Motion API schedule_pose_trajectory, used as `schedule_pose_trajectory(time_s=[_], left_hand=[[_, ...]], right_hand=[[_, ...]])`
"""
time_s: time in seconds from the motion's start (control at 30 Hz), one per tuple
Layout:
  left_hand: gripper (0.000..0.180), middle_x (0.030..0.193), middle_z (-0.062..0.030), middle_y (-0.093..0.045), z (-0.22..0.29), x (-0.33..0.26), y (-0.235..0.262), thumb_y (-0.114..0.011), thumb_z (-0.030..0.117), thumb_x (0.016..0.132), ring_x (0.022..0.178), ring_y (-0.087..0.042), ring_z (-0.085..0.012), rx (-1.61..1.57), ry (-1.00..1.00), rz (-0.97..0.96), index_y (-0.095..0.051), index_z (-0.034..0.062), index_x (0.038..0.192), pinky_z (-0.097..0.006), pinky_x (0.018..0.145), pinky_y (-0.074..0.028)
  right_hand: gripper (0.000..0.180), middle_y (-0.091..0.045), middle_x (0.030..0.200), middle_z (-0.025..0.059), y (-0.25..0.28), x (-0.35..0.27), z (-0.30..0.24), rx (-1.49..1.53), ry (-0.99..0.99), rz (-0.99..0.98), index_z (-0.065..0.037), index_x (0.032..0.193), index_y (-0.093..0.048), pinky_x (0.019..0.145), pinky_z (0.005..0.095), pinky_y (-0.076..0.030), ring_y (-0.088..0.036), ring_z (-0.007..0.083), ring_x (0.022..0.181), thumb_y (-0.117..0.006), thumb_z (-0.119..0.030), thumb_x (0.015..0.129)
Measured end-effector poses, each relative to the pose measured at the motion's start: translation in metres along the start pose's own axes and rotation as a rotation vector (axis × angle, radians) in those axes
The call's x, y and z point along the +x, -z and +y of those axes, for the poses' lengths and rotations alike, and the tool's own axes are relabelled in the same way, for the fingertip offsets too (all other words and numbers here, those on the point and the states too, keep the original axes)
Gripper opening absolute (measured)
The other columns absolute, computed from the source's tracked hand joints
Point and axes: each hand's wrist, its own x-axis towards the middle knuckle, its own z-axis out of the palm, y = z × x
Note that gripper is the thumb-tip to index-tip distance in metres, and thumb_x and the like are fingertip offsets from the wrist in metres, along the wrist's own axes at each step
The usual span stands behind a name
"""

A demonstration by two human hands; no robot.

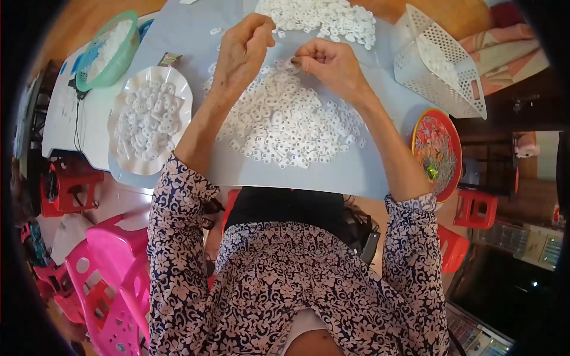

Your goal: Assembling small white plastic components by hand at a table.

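Note:
A wide heap of small white plastic pieces with holes (285, 127) spreads over the grey table (237, 177) in front of me. Over its far left edge is my left hand (244, 52), its fingers curled closed; whatever they may hold is hidden. My right hand (333, 64) hovers at the far side of the heap, thumb and forefinger pinched on a small white plastic piece at their tips. Another pile of white pieces (323, 21) lies beyond both hands.
Left of the heap is a scalloped white plate (185, 110) of white pieces; a green basket (132, 50) stands farther left. On the right are a white perforated basket (409, 56) and a red bowl (456, 139) of small metal-looking bits. Pink chairs (113, 261) stand lower left.

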Motion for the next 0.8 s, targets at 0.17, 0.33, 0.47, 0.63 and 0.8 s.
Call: schedule_pose_trajectory(time_s=[0.17,0.33,0.47,0.63,0.8], left_hand=[[0.021,0.070,-0.0019,-0.059,-0.009,-0.004,-0.002,-0.051,0.019,0.088,0.063,-0.049,-0.0066,0.014,0.062,-0.156,-0.061,0.0004,0.090,-0.022,0.057,-0.039],[0.016,0.070,0.0006,-0.058,-0.009,-0.012,-0.016,-0.054,0.017,0.087,0.059,-0.045,-0.0053,-0.082,0.068,-0.363,-0.061,0.0022,0.087,-0.022,0.053,-0.037],[0.014,0.068,0.0017,-0.056,0.002,-0.016,-0.017,-0.055,0.015,0.087,0.058,-0.043,-0.0046,-0.002,0.077,-0.322,-0.060,0.0014,0.085,-0.021,0.053,-0.036],[0.012,0.070,-0.0057,-0.058,-0.003,-0.016,-0.014,-0.058,0.010,0.081,0.066,-0.052,-0.0148,0.181,-0.078,-0.384,-0.061,0.0003,0.087,-0.029,0.058,-0.043],[0.015,0.077,-0.0067,-0.059,-0.005,-0.017,-0.006,-0.061,0.006,0.077,0.072,-0.055,-0.0163,0.484,-0.306,-0.562,-0.061,0.0020,0.091,-0.029,0.065,-0.045]], right_hand=[[0.013,-0.063,0.074,0.0013,0.006,-0.009,0.006,0.378,0.014,0.160,0.003,0.088,-0.064,0.059,0.0202,-0.045,-0.054,0.0055,0.065,-0.066,-0.010,0.085],[0.012,-0.063,0.074,0.0015,0.005,-0.012,0.005,0.410,0.042,0.227,0.002,0.088,-0.065,0.059,0.0198,-0.045,-0.053,0.0055,0.064,-0.065,-0.010,0.086],[0.014,-0.063,0.072,0.0018,0.002,-0.014,0.005,0.387,0.076,0.291,0.002,0.088,-0.065,0.058,0.0199,-0.045,-0.053,0.0053,0.063,-0.061,-0.012,0.089],[0.015,-0.064,0.070,0.0048,0.016,-0.009,0.023,0.045,0.052,0.331,0.001,0.088,-0.066,0.058,0.0254,-0.046,-0.055,0.0087,0.061,-0.062,-0.014,0.086],[0.010,-0.065,0.078,0.0067,0.021,-0.009,0.021,-0.438,0.075,0.204,-0.002,0.091,-0.065,0.060,0.0267,-0.046,-0.055,0.0117,0.063,-0.061,-0.006,0.083]])
